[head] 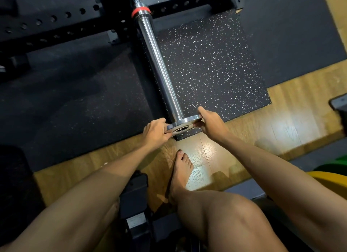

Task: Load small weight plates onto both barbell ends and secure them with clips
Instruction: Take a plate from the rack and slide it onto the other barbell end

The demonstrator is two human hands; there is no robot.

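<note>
A chrome barbell sleeve (157,60) runs from the rack at the top down toward me, with a red ring (141,9) at its collar. A small silver weight plate (183,122) sits at the sleeve's near tip, its centre hole around the end of the sleeve. My left hand (155,132) grips the plate's left rim. My right hand (211,123) grips its right rim. No clips are in view.
A black perforated rack frame (56,20) crosses the top left. A speckled rubber mat (212,67) lies under the sleeve, on dark flooring and wood floor (281,124). My bare foot (183,169) stands below the plate. Yellow and green plates (330,174) show at the right edge.
</note>
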